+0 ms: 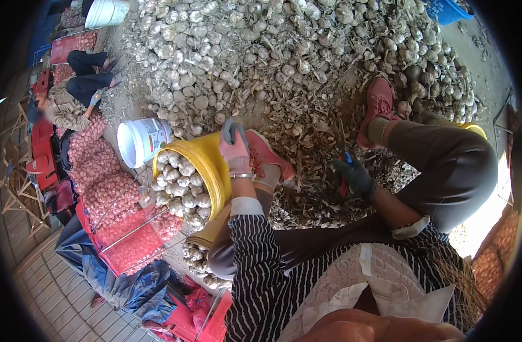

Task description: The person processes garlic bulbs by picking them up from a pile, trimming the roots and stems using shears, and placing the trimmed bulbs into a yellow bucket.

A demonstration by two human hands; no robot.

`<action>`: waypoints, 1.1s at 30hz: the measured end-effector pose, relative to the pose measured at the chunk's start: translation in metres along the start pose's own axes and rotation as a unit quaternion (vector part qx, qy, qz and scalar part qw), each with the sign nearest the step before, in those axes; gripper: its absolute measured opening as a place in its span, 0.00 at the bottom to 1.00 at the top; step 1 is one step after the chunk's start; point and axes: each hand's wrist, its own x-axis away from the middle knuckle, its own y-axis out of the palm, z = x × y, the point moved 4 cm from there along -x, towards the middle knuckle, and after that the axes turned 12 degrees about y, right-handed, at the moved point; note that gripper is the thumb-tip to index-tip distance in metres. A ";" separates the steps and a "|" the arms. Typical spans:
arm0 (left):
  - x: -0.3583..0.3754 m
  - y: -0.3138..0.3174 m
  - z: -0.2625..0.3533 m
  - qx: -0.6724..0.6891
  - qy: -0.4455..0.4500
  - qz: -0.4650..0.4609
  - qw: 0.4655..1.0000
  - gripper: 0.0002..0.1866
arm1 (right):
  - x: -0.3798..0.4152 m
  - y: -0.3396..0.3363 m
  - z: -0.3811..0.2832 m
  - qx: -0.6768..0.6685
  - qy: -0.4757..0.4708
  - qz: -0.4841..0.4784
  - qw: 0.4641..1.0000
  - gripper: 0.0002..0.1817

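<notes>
My left hand (235, 149), in a pink and grey glove, is beside the outer wall of a yellow bucket (218, 171). Its fingers are curled; whatever may be in them is hidden. Trimmed garlic bulbs (182, 185) fill that bucket up to its mouth. In a dark grey glove, my right hand (357, 178) is closed around pruning shears (348, 157) with blue and red on the handles. The shears are over loose husks and cut stalks (312, 196) between my feet. Beyond my pink shoes spreads a large heap of untrimmed garlic (261, 57).
A white bucket (141, 139) stands left of the yellow one, and another yellow container (212, 235) with garlic is by my leg. Red mesh sacks of garlic (110, 191) line the left side. Another person (73, 105) sits at the upper left. A blue basket (448, 11) is at the upper right.
</notes>
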 end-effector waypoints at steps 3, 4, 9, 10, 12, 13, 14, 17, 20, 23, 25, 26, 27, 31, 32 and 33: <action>-0.019 0.062 -0.095 0.095 -0.176 0.005 0.980 0.16 | -0.001 0.002 -0.005 -0.016 0.021 0.030 0.999 0.12; -0.025 0.081 -0.115 0.106 -0.212 -0.001 0.971 0.16 | -0.004 0.001 -0.006 -0.017 0.025 0.035 0.999 0.12; -0.070 0.150 -0.237 -0.197 -0.338 -0.034 0.920 0.31 | -0.015 -0.004 0.000 0.067 0.063 0.051 0.994 0.13; -0.078 0.164 -0.290 -0.264 -0.364 -0.045 0.892 0.37 | -0.018 -0.005 0.002 0.068 0.065 0.054 0.994 0.13; -0.069 0.165 -0.192 -0.216 -0.389 0.021 0.895 0.33 | -0.021 -0.008 0.007 0.051 0.058 0.069 0.995 0.13; -0.068 0.169 -0.222 -0.149 -0.384 0.029 0.911 0.35 | -0.019 -0.008 0.005 0.050 0.059 0.071 0.994 0.13; -0.064 0.172 -0.249 -0.081 -0.376 0.039 0.922 0.36 | -0.017 -0.007 0.002 0.061 0.059 0.071 0.994 0.14; -0.040 0.159 -0.173 0.162 -0.217 0.018 0.963 0.35 | -0.023 -0.009 0.011 0.084 0.014 0.070 0.994 0.15; -0.004 0.131 -0.108 0.123 -0.094 0.035 0.987 0.31 | -0.018 -0.010 0.014 0.207 -0.098 0.118 0.966 0.18; 0.033 0.111 -0.044 0.300 -0.107 0.039 0.947 0.28 | 0.013 0.006 -0.029 0.377 -0.154 0.158 0.899 0.23; 0.056 0.095 -0.014 0.303 -0.125 0.006 0.945 0.28 | 0.033 0.016 -0.053 0.442 -0.141 0.156 0.872 0.27; 0.068 0.092 -0.009 0.304 -0.149 -0.026 0.941 0.28 | 0.039 0.020 -0.060 0.455 -0.146 0.142 0.867 0.29; 0.077 0.089 -0.019 0.268 -0.099 -0.030 0.958 0.23 | 0.045 0.022 -0.063 0.468 -0.152 0.128 0.861 0.30; 0.116 0.070 0.018 0.572 -0.283 -0.002 0.770 0.25 | 0.050 0.013 -0.043 0.410 -0.229 0.137 0.872 0.30; 0.118 0.060 0.031 0.572 -0.277 -0.002 0.772 0.25 | 0.055 0.013 -0.040 0.407 -0.225 0.136 0.875 0.29; 0.122 0.055 0.045 0.613 -0.311 -0.003 0.726 0.25 | 0.058 0.013 -0.038 0.403 -0.220 0.135 0.878 0.29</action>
